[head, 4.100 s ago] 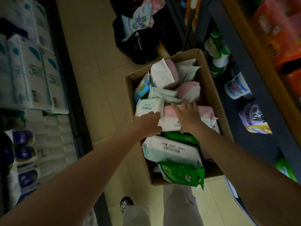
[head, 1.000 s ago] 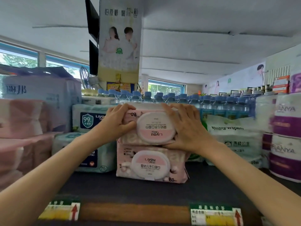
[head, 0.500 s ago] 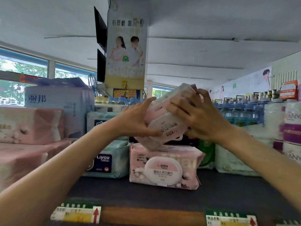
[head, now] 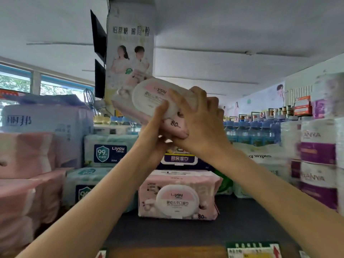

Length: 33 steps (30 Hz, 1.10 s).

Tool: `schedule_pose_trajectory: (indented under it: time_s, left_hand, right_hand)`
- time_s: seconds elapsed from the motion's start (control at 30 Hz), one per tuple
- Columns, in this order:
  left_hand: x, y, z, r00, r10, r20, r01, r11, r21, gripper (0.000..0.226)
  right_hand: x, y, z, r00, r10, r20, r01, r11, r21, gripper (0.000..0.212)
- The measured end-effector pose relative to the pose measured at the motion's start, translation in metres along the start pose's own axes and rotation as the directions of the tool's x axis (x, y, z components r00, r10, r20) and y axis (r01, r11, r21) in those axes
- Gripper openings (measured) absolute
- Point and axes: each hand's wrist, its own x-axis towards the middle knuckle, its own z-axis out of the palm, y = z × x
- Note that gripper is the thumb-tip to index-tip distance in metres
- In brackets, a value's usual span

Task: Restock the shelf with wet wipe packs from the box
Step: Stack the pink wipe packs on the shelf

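Note:
Both hands hold a pink wet wipe pack [head: 149, 98] with a white oval lid, tilted in the air above the shelf. My left hand [head: 158, 131] grips it from below, thumb on the lid. My right hand [head: 197, 118] grips its right end, fingers curled over the top. Directly below, a matching pink pack [head: 176, 196] lies flat on the dark shelf [head: 242, 226]. The box is out of view.
Teal wipe packs [head: 109, 151] are stacked to the left, pink tissue bundles [head: 26, 174] further left. A dark blue pack [head: 184, 161] sits behind the pink one. White wipe packs [head: 264, 161], purple rolls [head: 318, 164] and blue-capped bottles [head: 256, 131] stand to the right.
I took a pink pack from the box and set it on the one on the shelf; both hands have since lifted it off, raising and turning it lid-up.

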Motion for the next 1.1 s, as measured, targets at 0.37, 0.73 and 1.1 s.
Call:
schedule_pose_trajectory:
  time_s: [0.37, 0.73, 1.1]
  left_hand:
    - [0.003, -0.011, -0.084, 0.996, 0.084, 0.023, -0.058, 0.435, 0.898, 0.097]
    - [0.016, -0.022, -0.035, 0.950, -0.034, 0.311, -0.305, -0.324, 0.895, 0.082]
    - [0.009, -0.034, -0.038, 0.879, -0.160, 0.450, -0.467, -0.485, 0.739, 0.114]
  right_hand:
    - [-0.053, 0.084, 0.068, 0.892, -0.399, 0.212, 0.411, 0.911, -0.015, 0.080]
    - [-0.036, 0.085, 0.032, 0.942, 0.018, 0.336, -0.197, 0.839, 0.507, 0.018]
    - [0.004, 0.142, 0.060, 0.899, 0.059, 0.434, -0.183, 0.951, 0.249, 0.082]
